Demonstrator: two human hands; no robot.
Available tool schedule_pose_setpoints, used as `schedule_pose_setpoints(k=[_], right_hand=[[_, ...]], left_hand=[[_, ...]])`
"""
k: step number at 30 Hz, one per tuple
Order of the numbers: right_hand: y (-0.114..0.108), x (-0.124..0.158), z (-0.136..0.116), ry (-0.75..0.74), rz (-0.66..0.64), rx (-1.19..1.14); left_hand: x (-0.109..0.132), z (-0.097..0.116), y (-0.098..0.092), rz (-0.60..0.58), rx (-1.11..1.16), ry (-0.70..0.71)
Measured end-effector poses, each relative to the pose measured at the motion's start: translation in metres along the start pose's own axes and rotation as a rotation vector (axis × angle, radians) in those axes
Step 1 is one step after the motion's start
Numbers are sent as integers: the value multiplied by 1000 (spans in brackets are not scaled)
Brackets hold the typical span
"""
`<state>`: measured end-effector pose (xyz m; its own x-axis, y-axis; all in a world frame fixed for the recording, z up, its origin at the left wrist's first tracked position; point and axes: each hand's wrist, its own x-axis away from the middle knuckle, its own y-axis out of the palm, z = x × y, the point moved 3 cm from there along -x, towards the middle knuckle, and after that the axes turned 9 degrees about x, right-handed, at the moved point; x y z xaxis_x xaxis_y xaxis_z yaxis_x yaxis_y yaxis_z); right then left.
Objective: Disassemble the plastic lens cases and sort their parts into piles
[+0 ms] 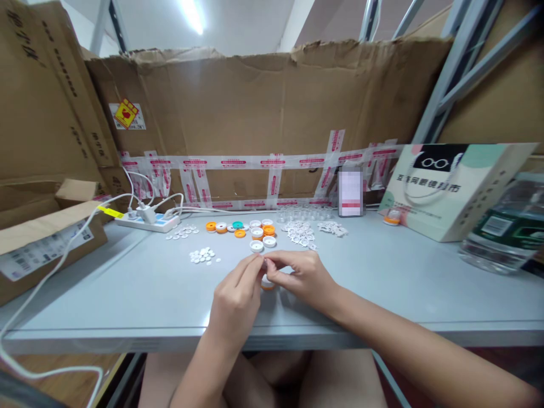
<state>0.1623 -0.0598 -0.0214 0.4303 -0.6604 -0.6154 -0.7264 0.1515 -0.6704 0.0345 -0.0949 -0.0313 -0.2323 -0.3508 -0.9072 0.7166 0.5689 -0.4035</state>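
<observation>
My left hand (238,289) and my right hand (300,275) meet near the front middle of the grey table, fingertips pinched together. Between them is a small dark-looking piece, mostly hidden by the fingers. Just beneath the fingertips stands an orange-and-white round cap (267,283), partly covered by my right hand. Beyond the hands sit several white round caps (256,246) and orange caps (268,230), with a green one (237,225) among them. To the left lies a pile of small white discs (203,255). Small white plastic parts (298,233) are heaped behind my right hand.
Clear cups (304,213) line the back, beside a phone (351,191) propped upright. A paper bag (450,187) and a large water bottle (505,226) stand at right. On the left are a power strip (148,222), a trailing white cable and an open cardboard box (46,243).
</observation>
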Motion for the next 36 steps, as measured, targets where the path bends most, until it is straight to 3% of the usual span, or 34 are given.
schedule_pose_setpoints(k=[8, 13, 18, 27, 36], right_hand=[[4, -3, 7, 212, -6, -236], [8, -4, 13, 357, -67, -508], [7, -6, 15, 421, -98, -657], [13, -7, 23, 581, -193, -768], [15, -7, 26, 625, -248, -889]], left_hand=[[0, -1, 2, -6, -11, 3], [-1, -1, 1, 4, 10, 3], [-1, -4, 2, -11, 91, -86], [1, -11, 2, -80, 409, -418], [0, -11, 1, -108, 429, -420]])
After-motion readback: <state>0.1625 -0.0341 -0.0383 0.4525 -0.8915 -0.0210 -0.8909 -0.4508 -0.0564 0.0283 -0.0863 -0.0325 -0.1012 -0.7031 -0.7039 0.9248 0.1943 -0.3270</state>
